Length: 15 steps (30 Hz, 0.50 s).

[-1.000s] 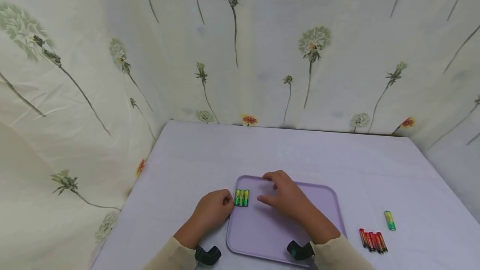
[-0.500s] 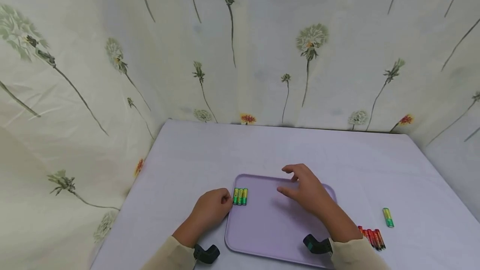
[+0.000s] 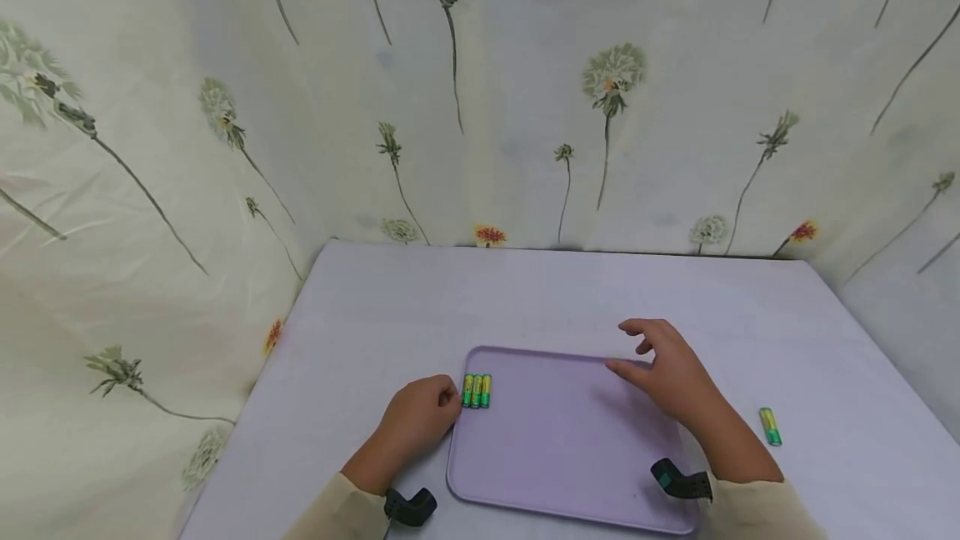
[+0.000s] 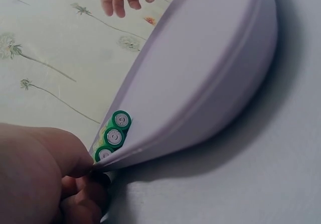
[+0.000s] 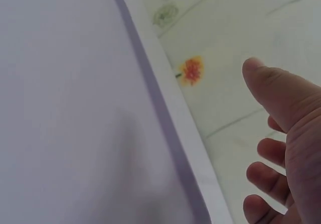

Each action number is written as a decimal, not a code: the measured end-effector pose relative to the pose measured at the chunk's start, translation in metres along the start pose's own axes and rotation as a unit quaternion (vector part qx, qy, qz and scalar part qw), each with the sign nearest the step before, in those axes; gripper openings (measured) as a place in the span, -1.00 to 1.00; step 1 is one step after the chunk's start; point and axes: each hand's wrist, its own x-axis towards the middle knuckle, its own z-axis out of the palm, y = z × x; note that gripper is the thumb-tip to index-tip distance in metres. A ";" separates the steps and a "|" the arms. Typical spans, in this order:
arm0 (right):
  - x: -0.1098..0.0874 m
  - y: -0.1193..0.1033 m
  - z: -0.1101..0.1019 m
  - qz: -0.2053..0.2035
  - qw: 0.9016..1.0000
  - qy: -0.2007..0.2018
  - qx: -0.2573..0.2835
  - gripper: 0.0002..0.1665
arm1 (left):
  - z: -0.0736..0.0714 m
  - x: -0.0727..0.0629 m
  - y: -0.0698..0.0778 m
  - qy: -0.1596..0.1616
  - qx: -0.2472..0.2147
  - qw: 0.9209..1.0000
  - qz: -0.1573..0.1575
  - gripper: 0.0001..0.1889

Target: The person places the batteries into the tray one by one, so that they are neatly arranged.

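A shallow lilac tray (image 3: 562, 461) lies on the table. Side by side in its far left corner are three green-and-yellow batteries (image 3: 476, 391), whose silver ends face the left wrist camera. My left hand (image 3: 420, 415) pinches the tray's left rim beside them; in the left wrist view the thumb (image 4: 75, 156) is at the rim and curled fingers sit under it. Over the tray's far right corner, my right hand (image 3: 671, 369) hovers with thumb and fingers spread, holding nothing. One more green-and-yellow battery (image 3: 770, 427) lies on the table right of the tray.
A pale cloth covers the table (image 3: 525, 298). Dandelion-printed curtain fabric (image 3: 517, 107) hangs behind the table and along its left side. Black camera mounts (image 3: 410, 507) sit on both wrists, below beige sleeves.
My right hand has moved right across the tray, away from the three batteries. Its forearm now covers the red batteries seen earlier on the right. My left hand stays at the rim.
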 end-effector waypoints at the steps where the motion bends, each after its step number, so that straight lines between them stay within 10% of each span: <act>1: -0.001 0.004 -0.003 0.001 1.000 0.004 -0.006 -0.19 | 0.000 0.000 0.001 0.000 -0.001 1.000 0.000 -0.84; 15: -0.030 0.052 -0.030 0.085 0.995 0.018 -0.045 -0.14 | -0.001 -0.002 0.002 0.000 0.002 1.000 0.001 -0.85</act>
